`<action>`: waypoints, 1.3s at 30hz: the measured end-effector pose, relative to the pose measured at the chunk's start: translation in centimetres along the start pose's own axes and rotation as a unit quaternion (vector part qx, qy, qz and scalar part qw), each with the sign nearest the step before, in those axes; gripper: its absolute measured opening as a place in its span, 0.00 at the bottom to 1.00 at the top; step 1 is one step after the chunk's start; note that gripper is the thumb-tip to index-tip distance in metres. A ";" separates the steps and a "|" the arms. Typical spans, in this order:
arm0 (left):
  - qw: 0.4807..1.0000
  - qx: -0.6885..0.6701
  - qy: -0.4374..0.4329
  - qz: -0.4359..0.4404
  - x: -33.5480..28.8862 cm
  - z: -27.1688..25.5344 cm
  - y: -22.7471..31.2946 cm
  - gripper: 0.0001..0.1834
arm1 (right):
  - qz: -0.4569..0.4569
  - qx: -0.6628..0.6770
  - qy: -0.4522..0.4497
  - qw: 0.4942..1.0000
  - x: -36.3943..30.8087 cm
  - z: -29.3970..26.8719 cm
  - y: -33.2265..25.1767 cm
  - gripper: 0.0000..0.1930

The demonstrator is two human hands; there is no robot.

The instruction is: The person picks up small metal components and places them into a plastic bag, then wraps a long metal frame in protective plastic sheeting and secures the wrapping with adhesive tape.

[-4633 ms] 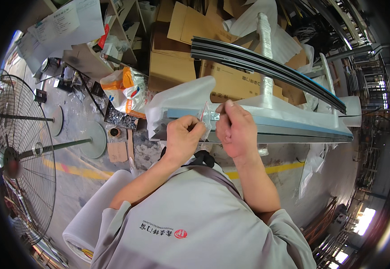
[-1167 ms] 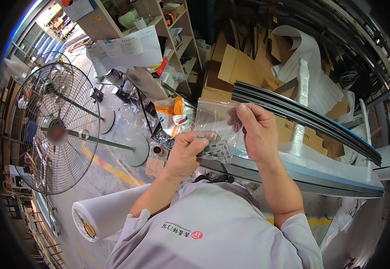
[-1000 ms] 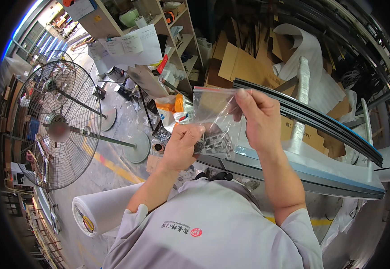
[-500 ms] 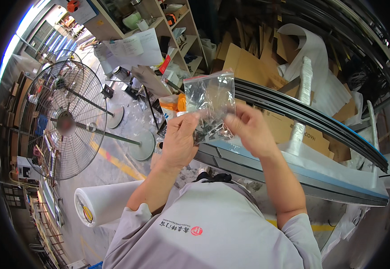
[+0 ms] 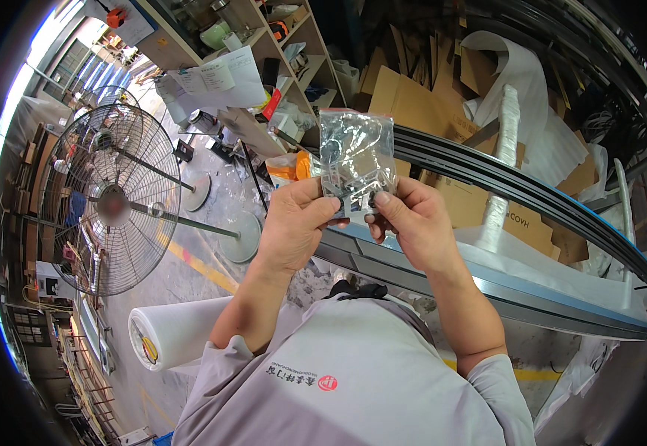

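Observation:
A small clear plastic bag [image 5: 356, 157] with small dark and metal parts inside is held up in front of me. My left hand [image 5: 298, 223] pinches its lower left corner. My right hand [image 5: 413, 221] pinches its lower right edge. Both hands hover above a long metal rail [image 5: 502, 286] wrapped in clear film, which runs from the centre to the right.
A curved black track [image 5: 532, 195] lies behind the rail, in front of stacked cardboard [image 5: 420, 97]. A large standing fan [image 5: 111, 208] is at the left. A white foam roll [image 5: 178, 334] lies on the floor. Shelves with papers [image 5: 223, 74] stand at the back left.
The hands have lifted from the wrapped rail and raised the clear bag upright. The view has turned left, and both hands now pinch the bag's bottom edge.

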State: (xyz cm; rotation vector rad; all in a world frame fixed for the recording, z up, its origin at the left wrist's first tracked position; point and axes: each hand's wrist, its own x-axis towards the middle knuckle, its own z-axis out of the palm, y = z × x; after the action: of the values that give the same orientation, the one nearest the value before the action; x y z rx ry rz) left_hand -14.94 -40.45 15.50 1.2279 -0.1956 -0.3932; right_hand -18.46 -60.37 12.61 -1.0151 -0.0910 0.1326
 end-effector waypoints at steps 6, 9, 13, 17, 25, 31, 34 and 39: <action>1.000 0.007 -0.011 0.003 0.0 0.1 0.5 0.17 | -0.018 -0.040 -0.013 0.999 -0.4 0.0 -1.3 0.07; 1.000 -0.007 -0.026 0.012 -0.1 -0.3 0.4 0.19 | -0.035 -0.062 -0.013 0.997 -0.3 0.3 -1.7 0.07; 0.999 -0.017 -0.039 0.029 0.1 -0.3 0.5 0.23 | -0.055 -0.104 -0.002 0.993 0.1 -0.1 -1.7 0.09; 0.999 -0.018 -0.011 0.030 0.0 0.6 0.9 0.25 | -0.073 -0.059 -0.020 0.995 0.4 -0.5 -1.4 0.11; 0.999 -0.004 0.010 0.033 0.1 2.2 1.5 0.26 | -0.079 -0.018 -0.028 0.996 0.6 -0.3 -1.4 0.14; 1.000 -0.002 -0.016 -0.009 0.2 0.7 0.0 0.13 | -0.100 -0.021 -0.005 0.995 0.4 -0.9 -1.6 0.13; 0.999 0.033 -0.030 -0.011 0.2 0.3 -0.6 0.13 | -0.087 -0.015 0.011 0.996 0.3 -0.5 -2.2 0.13; 0.999 0.043 -0.026 0.005 0.1 1.9 -0.2 0.19 | -0.090 -0.034 -0.002 0.995 -0.1 -0.9 -1.9 0.12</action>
State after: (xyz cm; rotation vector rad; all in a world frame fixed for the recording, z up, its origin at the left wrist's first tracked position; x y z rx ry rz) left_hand -15.53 -42.24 15.88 1.3010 -0.2646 -0.4125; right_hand -18.26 -62.14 13.77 -1.0703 -0.1921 -0.0328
